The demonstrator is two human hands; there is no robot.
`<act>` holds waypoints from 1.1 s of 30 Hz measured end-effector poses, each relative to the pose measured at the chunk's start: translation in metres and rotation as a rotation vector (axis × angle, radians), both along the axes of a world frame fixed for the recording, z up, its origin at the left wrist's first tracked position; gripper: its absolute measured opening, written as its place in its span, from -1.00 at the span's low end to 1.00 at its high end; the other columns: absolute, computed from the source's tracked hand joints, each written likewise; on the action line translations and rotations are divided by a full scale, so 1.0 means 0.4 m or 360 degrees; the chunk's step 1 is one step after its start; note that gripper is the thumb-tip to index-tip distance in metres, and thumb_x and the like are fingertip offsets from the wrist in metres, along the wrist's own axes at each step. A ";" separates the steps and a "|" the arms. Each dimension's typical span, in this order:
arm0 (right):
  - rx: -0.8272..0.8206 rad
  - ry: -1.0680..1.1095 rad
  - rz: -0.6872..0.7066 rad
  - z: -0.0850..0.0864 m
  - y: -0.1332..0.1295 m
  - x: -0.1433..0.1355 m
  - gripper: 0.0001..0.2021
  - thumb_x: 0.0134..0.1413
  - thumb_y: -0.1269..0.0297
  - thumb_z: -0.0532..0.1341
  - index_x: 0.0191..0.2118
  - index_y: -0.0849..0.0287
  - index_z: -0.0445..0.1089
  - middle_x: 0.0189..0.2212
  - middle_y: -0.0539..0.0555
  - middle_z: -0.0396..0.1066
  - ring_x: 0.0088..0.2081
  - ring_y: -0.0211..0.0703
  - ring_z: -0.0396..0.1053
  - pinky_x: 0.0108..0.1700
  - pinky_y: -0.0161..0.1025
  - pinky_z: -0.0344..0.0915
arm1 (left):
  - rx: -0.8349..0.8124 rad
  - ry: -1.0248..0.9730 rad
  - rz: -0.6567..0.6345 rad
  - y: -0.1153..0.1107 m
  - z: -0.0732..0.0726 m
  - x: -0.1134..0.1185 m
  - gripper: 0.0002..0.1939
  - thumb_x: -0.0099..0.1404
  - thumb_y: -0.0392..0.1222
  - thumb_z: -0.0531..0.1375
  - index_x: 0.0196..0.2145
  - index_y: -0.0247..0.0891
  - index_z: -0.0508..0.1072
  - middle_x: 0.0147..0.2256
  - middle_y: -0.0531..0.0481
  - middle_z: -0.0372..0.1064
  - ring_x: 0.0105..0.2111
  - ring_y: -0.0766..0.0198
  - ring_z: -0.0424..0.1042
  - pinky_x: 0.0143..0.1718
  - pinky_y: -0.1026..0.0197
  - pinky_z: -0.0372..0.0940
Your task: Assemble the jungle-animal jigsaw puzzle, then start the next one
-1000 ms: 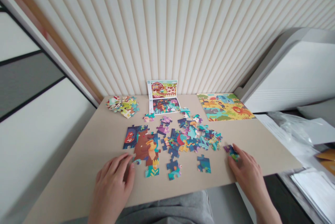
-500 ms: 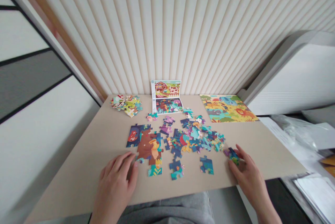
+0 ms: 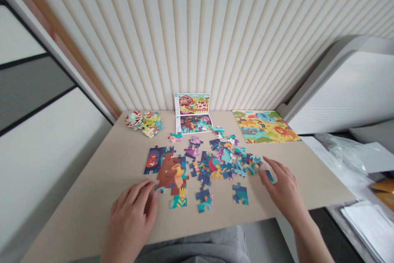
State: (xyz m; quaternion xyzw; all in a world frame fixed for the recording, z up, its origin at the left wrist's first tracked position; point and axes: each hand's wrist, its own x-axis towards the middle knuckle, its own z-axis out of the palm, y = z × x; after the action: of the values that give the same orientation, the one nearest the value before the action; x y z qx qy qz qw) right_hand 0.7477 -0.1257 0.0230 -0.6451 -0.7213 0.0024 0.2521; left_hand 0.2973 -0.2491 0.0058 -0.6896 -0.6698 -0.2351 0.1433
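Note:
My left hand (image 3: 134, 209) rests on the table with bent, slightly parted fingers and holds nothing. Its fingertips are beside the joined puzzle section (image 3: 169, 172) showing a brown bear and a red fox. At the right of the loose pieces, my right hand (image 3: 281, 179) has thumb and forefinger apart; a dark blue piece (image 3: 270, 176) shows between them, partly hidden, and I cannot make out whether it is gripped. Many loose pieces (image 3: 215, 166) lie heaped in the middle. Two separate pieces, one with pink bits (image 3: 204, 200) and one plain blue (image 3: 240, 194), lie nearer the front edge.
A picture card (image 3: 193, 113) stands against the pleated wall at the back. Another pile of pieces (image 3: 147, 123) is at the back left. An assembled safari puzzle (image 3: 264, 126) lies at the back right. Papers (image 3: 366, 222) and plastic wrap (image 3: 344, 152) sit beyond the table's right edge.
My right hand has moved left and a little up, toward the loose pieces, and the colourful piece at its fingers shows less. My left hand stays beside the bear section. The view has shifted slightly.

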 end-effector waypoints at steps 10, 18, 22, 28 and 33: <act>-0.0175 -0.0270 0.0305 0.064 0.277 -0.192 -0.54 0.39 0.10 0.16 0.28 0.15 0.41 0.09 0.30 0.54 0.12 0.21 0.48 0.17 0.07 0.33 | 0.0011 0.0027 0.0005 0.004 0.000 -0.002 -0.72 0.51 -0.07 0.11 0.06 -0.20 0.49 0.05 -0.18 0.53 0.01 -0.03 0.49 0.06 -0.05 0.29; -0.0254 -0.0229 0.0263 0.023 0.309 -0.217 -0.52 0.34 0.03 0.23 0.25 0.16 0.42 0.05 0.29 0.54 0.07 0.18 0.49 0.08 -0.03 0.34 | 0.0016 0.0002 0.0009 0.002 0.005 0.006 -0.74 0.51 -0.11 0.13 0.05 -0.19 0.50 0.04 -0.17 0.53 0.01 -0.02 0.49 0.09 -0.06 0.29; -0.0259 -0.0151 0.0290 0.010 0.309 -0.205 -0.53 0.34 0.11 0.22 0.27 0.13 0.41 0.07 0.25 0.53 0.11 0.14 0.47 0.13 -0.06 0.32 | -0.0010 0.0001 0.0010 0.001 0.010 0.008 -0.73 0.51 -0.10 0.13 0.05 -0.21 0.50 0.05 -0.17 0.53 0.01 -0.03 0.49 0.08 -0.07 0.29; -0.0220 0.0028 0.0305 0.000 0.311 -0.199 -0.44 0.25 0.15 0.25 0.31 0.22 0.37 0.05 0.29 0.52 0.07 0.16 0.49 0.13 0.00 0.35 | -0.0013 0.0006 0.0015 0.001 0.007 0.007 -0.73 0.51 -0.10 0.13 0.06 -0.20 0.50 0.05 -0.17 0.53 0.01 -0.01 0.49 0.10 -0.05 0.28; -0.0147 0.0232 0.0400 0.003 0.305 -0.192 -0.40 0.22 0.18 0.23 0.35 0.24 0.33 0.09 0.29 0.49 0.05 0.13 0.50 0.13 0.02 0.39 | 0.0000 0.0001 0.0022 0.001 0.007 0.006 -0.74 0.50 -0.12 0.14 0.06 -0.18 0.49 0.05 -0.16 0.53 0.01 -0.01 0.49 0.13 -0.06 0.28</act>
State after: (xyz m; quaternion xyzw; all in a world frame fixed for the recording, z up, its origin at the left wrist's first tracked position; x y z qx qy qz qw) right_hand 0.6708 -0.0035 0.0242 -0.5588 -0.7753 0.1140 0.2715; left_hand 0.2997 -0.2487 0.0085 -0.6851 -0.6745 -0.2338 0.1452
